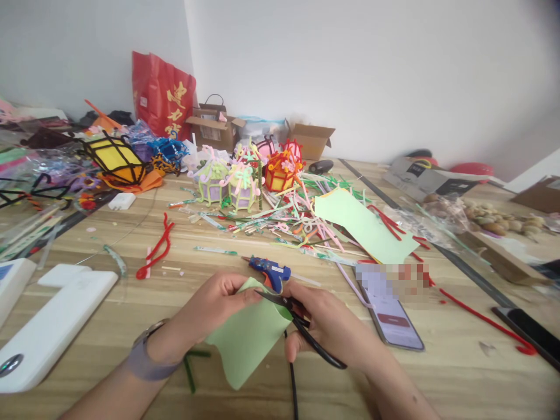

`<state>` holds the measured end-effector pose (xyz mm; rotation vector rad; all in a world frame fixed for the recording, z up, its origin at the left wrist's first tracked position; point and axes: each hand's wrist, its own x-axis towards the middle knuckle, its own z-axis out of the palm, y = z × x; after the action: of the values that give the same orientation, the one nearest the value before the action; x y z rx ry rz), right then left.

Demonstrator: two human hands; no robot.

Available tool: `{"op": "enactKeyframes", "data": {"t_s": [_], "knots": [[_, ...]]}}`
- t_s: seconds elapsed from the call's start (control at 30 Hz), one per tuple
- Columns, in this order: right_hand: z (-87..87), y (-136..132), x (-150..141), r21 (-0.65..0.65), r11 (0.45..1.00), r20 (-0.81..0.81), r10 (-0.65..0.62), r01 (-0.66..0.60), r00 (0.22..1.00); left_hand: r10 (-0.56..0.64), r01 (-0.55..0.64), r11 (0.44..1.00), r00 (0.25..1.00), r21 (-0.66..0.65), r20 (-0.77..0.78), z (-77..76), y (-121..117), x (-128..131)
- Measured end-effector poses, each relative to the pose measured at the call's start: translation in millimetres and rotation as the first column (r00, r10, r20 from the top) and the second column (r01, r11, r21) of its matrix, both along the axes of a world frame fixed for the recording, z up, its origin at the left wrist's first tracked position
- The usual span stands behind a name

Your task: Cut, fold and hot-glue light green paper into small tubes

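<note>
A curved sheet of light green paper [251, 341] hangs above the table, its upper edge pinched in my left hand [227, 300]. My right hand [321, 321] grips black-handled scissors [312, 338], whose blades lie across the paper close to my left fingertips. How far the blades are parted is hard to make out. Just beyond both hands lies a blue glue gun [269, 271], its handle partly hidden behind the paper and fingers. A dark green pipe cleaner piece [190, 370] rests on the table below my left wrist.
Small pipe-cleaner lanterns [242, 186] stand at the back beside a heap of pipe cleaners [280, 219]. Larger green paper [367, 224] lies right of them. A phone [389, 315] is by my right hand, a white device [56, 332] at left. A red bag [161, 96] leans on the wall.
</note>
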<state>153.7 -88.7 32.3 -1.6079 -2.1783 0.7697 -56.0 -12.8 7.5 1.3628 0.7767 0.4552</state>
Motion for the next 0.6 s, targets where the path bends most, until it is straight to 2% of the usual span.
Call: {"op": "enactKeyframes", "data": {"t_s": [0.17, 0.6], "knots": [[2.6, 0.0, -3.3, -0.013, 1.0, -0.001, -0.021, 0.021, 1.0, 0.006, -0.005, 0.997, 1.0, -0.074, 0.018, 1.6, -2.2, 0.4], [-0.3, -1.3, -4.6, -0.001, 0.999, -0.033, -0.038, 0.038, 0.999, 0.02, -0.018, 0.996, 0.999, -0.086, 0.028, 4.2, -3.0, 1.1]]}}
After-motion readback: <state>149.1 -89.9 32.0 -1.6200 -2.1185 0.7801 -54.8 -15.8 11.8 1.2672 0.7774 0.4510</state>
